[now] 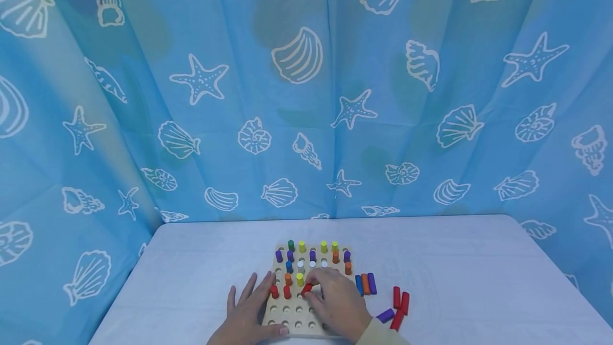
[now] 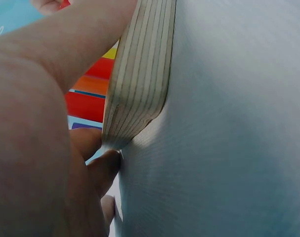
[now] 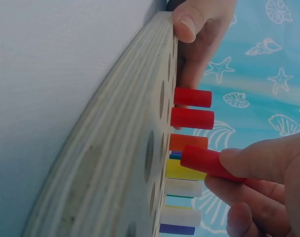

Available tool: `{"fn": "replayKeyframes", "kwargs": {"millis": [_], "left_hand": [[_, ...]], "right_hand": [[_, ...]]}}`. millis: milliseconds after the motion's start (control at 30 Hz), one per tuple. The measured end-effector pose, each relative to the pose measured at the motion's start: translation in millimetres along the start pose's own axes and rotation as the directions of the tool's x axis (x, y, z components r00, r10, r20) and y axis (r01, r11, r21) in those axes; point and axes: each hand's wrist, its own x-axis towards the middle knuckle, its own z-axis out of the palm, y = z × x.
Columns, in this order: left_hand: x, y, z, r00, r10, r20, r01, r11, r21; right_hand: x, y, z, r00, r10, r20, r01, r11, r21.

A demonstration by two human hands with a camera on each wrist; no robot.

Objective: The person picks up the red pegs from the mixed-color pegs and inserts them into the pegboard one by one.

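Observation:
A wooden pegboard (image 1: 292, 317) lies on the table, with coloured pegs standing in its far and middle rows. My left hand (image 1: 246, 315) rests along its left side, fingers spread and fairly straight, thumb on the near edge. Between thumb and fingers, my right hand (image 1: 339, 302) pinches a red peg (image 3: 201, 160). That peg is tilted, close over the board, just right of two standing red pegs (image 1: 287, 292). An orange peg (image 1: 288, 279) and a yellow peg (image 1: 299, 279) stand behind them. The right hand hides part of the board's right half.
Right of the board, a blue, an orange and a purple peg (image 1: 372, 284) lie side by side. Farther right are several loose red pegs (image 1: 405, 303) and another purple peg (image 1: 385, 315). A blue shell-patterned curtain (image 1: 306, 121) hangs behind the white table (image 1: 460, 281).

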Motion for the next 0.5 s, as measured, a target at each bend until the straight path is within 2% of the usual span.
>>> {"fn": "replayKeyframes", "kwargs": {"millis": [500], "left_hand": [[1.1,-1.1,1.0,1.0,0.001,-0.005,-0.001,1.0,0.0]], "right_hand": [[5.7,-1.3,6.2,1.0,-0.013,0.023,0.013,1.0,-0.027]]}}
